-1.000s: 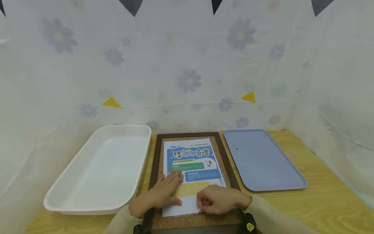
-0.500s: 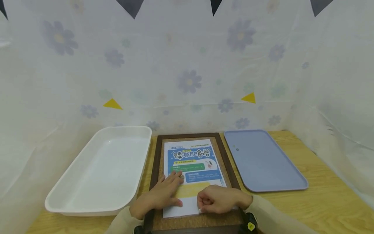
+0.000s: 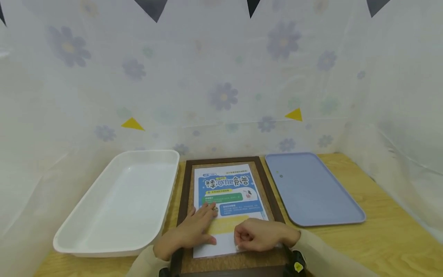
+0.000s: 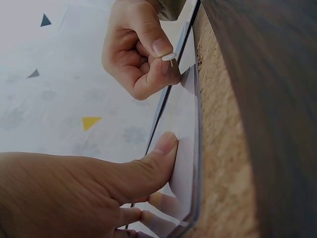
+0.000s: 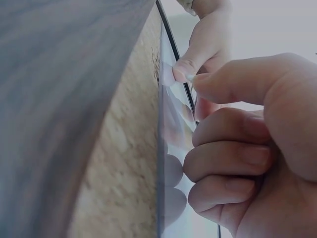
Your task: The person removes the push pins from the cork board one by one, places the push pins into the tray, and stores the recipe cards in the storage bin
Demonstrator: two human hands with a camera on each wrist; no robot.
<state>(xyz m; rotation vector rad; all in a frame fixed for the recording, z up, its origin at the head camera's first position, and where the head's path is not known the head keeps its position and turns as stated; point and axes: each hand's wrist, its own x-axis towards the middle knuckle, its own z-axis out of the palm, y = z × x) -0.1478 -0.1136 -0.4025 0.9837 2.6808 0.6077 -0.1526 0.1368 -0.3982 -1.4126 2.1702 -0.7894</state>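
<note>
A printed sheet (image 3: 235, 207) with blue, green and yellow panels lies on a cork board (image 3: 232, 263) in a dark wooden frame. Its surface looks glossy in the wrist views, mirroring the fingers. My left hand (image 3: 195, 229) rests spread on the sheet's lower left part, thumb pointing right. At the lower right part of the sheet, my right hand (image 3: 260, 234) pinches a white-headed thumbtack (image 4: 170, 56) between thumb and forefinger. In the left wrist view the tack's thin pin shows below its head. The right hand's other fingers are curled.
A deep white tray (image 3: 65, 242) stands left of the board. On the right lies a flat lavender tray (image 3: 318, 196) with a few tiny items (image 3: 281, 176) near its left edge. Both rest on a wooden table (image 3: 391, 231), with a flowered curtain (image 3: 194, 77) behind.
Both hands keep their places on the sheet, and the thumbtack stays in the right hand's pinch. Only the head view shifts very slightly.
</note>
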